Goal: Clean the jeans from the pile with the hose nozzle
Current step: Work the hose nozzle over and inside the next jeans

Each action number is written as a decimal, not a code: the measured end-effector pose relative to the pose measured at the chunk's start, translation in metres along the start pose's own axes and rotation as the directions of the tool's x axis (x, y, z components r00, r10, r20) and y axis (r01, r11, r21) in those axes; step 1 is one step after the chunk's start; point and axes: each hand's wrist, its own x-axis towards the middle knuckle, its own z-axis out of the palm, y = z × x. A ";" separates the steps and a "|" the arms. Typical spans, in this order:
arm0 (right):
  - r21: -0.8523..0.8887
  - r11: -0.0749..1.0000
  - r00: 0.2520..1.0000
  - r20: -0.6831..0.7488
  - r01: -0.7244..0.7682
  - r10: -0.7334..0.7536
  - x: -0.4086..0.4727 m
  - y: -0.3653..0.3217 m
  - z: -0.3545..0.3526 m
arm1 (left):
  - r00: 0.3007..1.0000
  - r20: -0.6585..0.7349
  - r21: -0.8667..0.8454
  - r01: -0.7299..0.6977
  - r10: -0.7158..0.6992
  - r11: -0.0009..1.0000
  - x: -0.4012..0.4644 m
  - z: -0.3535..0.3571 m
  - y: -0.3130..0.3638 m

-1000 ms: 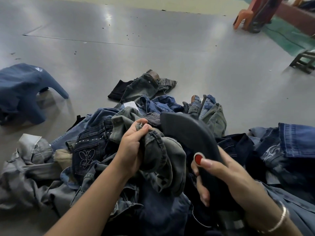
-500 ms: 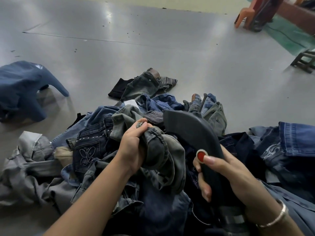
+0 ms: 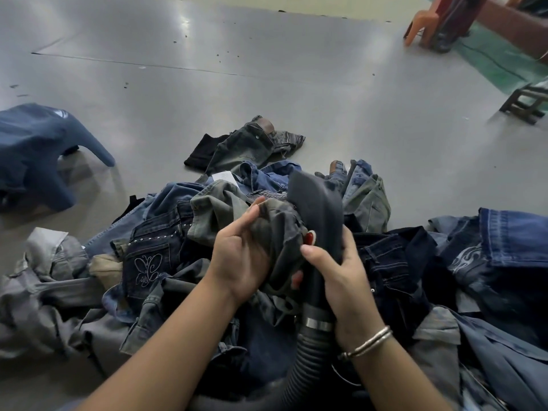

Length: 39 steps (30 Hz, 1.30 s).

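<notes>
Left hand (image 3: 240, 259): fingers and thumb curled round a bunched fold of faded grey-green denim jeans (image 3: 275, 229), gripping it firmly just above the heap. Right hand (image 3: 341, 274): wrapped round the neck of a dark grey plastic hose nozzle (image 3: 317, 203), thumb lying near its round red button (image 3: 309, 237); a thin silver bangle (image 3: 367, 342) sits on the wrist. Nozzle: wide flat mouth tilted up and away, its side touching the held denim; below the hand, a metal collar joins it to a black ribbed hose (image 3: 299, 363) running down out of view. Pile of mixed blue, grey and black jeans (image 3: 400, 262): spread over the grey polished floor (image 3: 267, 84) directly under both hands, including a dark pair with a stitched butterfly pocket (image 3: 148, 266) to the left. Separate dark grey jeans (image 3: 246, 146) lie just beyond the pile. Blue plastic stool (image 3: 38, 152): far left, well apart. Orange plastic chair legs (image 3: 421, 23): upper right.
</notes>
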 end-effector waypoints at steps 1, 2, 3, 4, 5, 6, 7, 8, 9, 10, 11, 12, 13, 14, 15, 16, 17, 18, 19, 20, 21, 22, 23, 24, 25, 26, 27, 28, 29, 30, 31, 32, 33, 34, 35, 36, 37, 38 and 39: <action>-0.012 1.000 1.000 -0.020 -0.015 0.015 0.002 0.003 0.003 | 1.000 0.018 -0.031 -0.007 0.008 0.999 0.000 0.001 -0.001; -0.014 1.000 0.998 -0.051 -0.023 0.023 0.004 0.004 0.004 | 0.999 0.032 -0.072 -0.024 0.027 0.997 -0.001 0.002 -0.001; -0.007 1.000 0.995 -0.094 -0.023 0.023 0.007 0.004 0.004 | 0.998 0.034 -0.111 -0.046 0.050 0.993 -0.002 0.002 -0.003; 0.008 1.000 0.990 -0.142 -0.017 0.018 0.010 0.003 0.003 | 0.997 0.027 -0.134 -0.068 0.072 0.989 -0.001 0.003 -0.004; 0.030 1.000 0.983 -0.182 -0.009 0.014 0.013 0.000 0.002 | 0.994 0.001 -0.104 -0.108 0.108 0.989 0.000 0.002 -0.005; 0.061 0.998 0.978 -0.209 0.002 0.011 0.016 -0.004 0.000 | 0.984 -0.052 0.045 -0.167 0.169 0.985 0.001 0.000 -0.005; 0.097 0.995 0.975 -0.223 0.020 0.002 0.018 -0.009 -0.004 | 0.956 -0.137 0.346 -0.200 0.260 0.917 0.004 -0.004 -0.005; 0.131 0.990 0.974 -0.226 0.045 -0.015 0.019 -0.014 -0.009 | 0.905 -0.225 0.662 -0.130 0.361 0.738 0.008 -0.010 -0.005; 0.153 0.986 0.975 -0.218 0.072 -0.038 0.019 -0.019 -0.015 | 0.859 -0.298 0.830 0.019 0.416 0.557 0.010 -0.016 -0.005; 0.164 0.982 0.978 -0.202 0.094 -0.060 0.018 -0.024 -0.020 | 0.849 -0.371 0.859 0.160 0.377 0.486 0.010 -0.019 -0.007; 0.169 0.980 0.981 -0.178 0.105 -0.075 0.018 -0.028 -0.025 | 0.867 -0.442 0.810 0.275 0.231 0.519 0.008 -0.020 -0.012; 0.170 0.980 0.986 -0.146 0.106 -0.081 0.016 -0.030 -0.030 | 0.887 -0.460 0.718 0.350 0.033 0.601 0.005 -0.019 -0.018; 0.168 0.981 0.991 -0.110 0.097 -0.079 0.014 -0.031 -0.034 | 0.889 -0.440 0.622 0.403 -0.126 0.672 0.002 -0.015 -0.022; 0.164 0.983 0.994 -0.079 0.083 -0.070 0.012 -0.031 -0.037 | 0.892 -0.407 0.561 0.415 -0.199 0.717 0.000 -0.012 -0.025; 0.160 0.985 0.997 -0.057 0.064 -0.056 0.010 -0.031 -0.040 | 0.905 -0.374 0.524 0.387 -0.204 0.759 -0.001 -0.012 -0.028; 0.154 0.987 0.998 -0.052 0.046 -0.039 0.008 -0.029 -0.041 | 0.921 -0.348 0.480 0.337 -0.176 0.810 0.000 -0.012 -0.029; 0.149 0.988 0.998 -0.063 0.035 -0.026 0.006 -0.028 -0.043 | 0.933 -0.330 0.422 0.285 -0.147 0.861 0.001 -0.012 -0.029; 0.148 0.988 0.996 -0.086 0.034 -0.021 0.005 -0.027 -0.044 | 0.940 -0.317 0.350 0.239 -0.125 0.906 0.002 -0.011 -0.028; 0.155 0.987 0.993 -0.118 0.041 -0.023 0.004 -0.026 -0.046 | 0.943 -0.313 0.274 0.203 -0.112 0.940 0.002 -0.011 -0.027; 0.165 0.985 0.988 -0.153 0.054 -0.029 0.004 -0.026 -0.048 | 0.945 -0.306 0.182 0.180 -0.118 0.967 0.001 -0.010 -0.025; 0.177 0.982 0.981 -0.190 0.070 -0.036 0.004 -0.025 -0.052 | 0.946 -0.291 0.086 0.175 -0.143 0.981 0.000 -0.010 -0.022; 0.183 0.980 0.974 -0.224 0.082 -0.040 0.004 -0.026 -0.057 | 0.948 -0.267 0.027 0.190 -0.176 0.981 -0.003 -0.010 -0.018; 0.181 0.979 0.968 -0.248 0.091 -0.044 0.004 -0.027 -0.061 | 0.952 -0.225 0.008 0.215 -0.207 0.977 -0.005 -0.011 -0.014; 0.172 0.980 0.965 -0.259 0.096 -0.049 0.004 -0.028 -0.065 | 0.955 -0.170 0.030 0.252 -0.244 0.967 -0.007 -0.011 -0.012; 0.160 0.982 0.964 -0.261 0.098 -0.053 0.004 -0.029 -0.068 | 0.952 -0.121 0.093 0.294 -0.282 0.951 -0.009 -0.009 -0.010; 0.150 0.984 0.966 -0.254 0.096 -0.055 0.003 -0.030 -0.070 | 0.943 -0.096 0.183 0.332 -0.320 0.925 -0.011 -0.007 -0.011; 0.147 0.985 0.970 -0.237 0.091 -0.054 0.002 -0.030 -0.070 | 0.933 -0.106 0.277 0.361 -0.345 0.891 -0.012 -0.005 -0.013; 0.149 0.986 0.976 -0.210 0.080 -0.047 0.001 -0.029 -0.070 | 0.929 -0.138 0.377 0.370 -0.344 0.849 -0.012 -0.004 -0.017; 0.156 0.986 0.983 -0.179 0.062 -0.033 0.000 -0.029 -0.069 | 0.935 -0.177 0.472 0.354 -0.307 0.808 -0.011 -0.003 -0.020; 0.167 0.985 0.988 -0.153 0.042 -0.016 -0.001 -0.029 -0.068 | 0.946 -0.216 0.537 0.323 -0.244 0.779 -0.010 -0.001 -0.022; 0.178 0.984 0.990 -0.141 0.023 0.003 -0.002 -0.030 -0.068 | 0.954 -0.243 0.561 0.284 -0.173 0.777 -0.008 0.001 -0.023; 0.189 0.982 0.990 -0.137 0.008 0.018 -0.002 -0.030 -0.069 | 0.956 -0.266 0.536 0.252 -0.122 0.806 -0.006 0.001 -0.021; 0.202 0.979 0.989 -0.143 -0.002 0.032 -0.002 -0.032 -0.070 | 0.954 -0.280 0.462 0.234 -0.109 0.856 -0.004 0.000 -0.018; 0.219 0.976 0.987 -0.156 -0.008 0.044 -0.002 -0.034 -0.072 | 0.952 -0.281 0.361 0.222 -0.121 0.906 -0.003 0.000 -0.013; 0.229 0.973 0.984 -0.174 -0.008 0.049 -0.001 -0.036 -0.074 | 0.954 -0.267 0.250 0.205 -0.136 0.946 -0.003 0.000 -0.008; 0.223 0.975 0.979 -0.197 -0.001 0.046 0.000 -0.039 -0.076 | 0.961 -0.233 0.148 0.184 -0.147 0.972 -0.004 0.001 -0.003; 0.198 0.980 0.975 -0.218 0.009 0.035 0.001 -0.040 -0.078 | 0.970 -0.193 0.084 0.169 -0.151 0.982 -0.006 0.002 0.000; 0.165 0.986 0.972 -0.235 0.022 0.018 0.002 -0.041 -0.081 | 0.977 -0.144 0.066 0.169 -0.158 0.983 -0.010 0.004 0.002; 0.136 0.990 0.968 -0.249 0.033 0.002 0.004 -0.041 -0.083 | 0.979 -0.095 0.088 0.187 -0.179 0.978 -0.014 0.005 0.004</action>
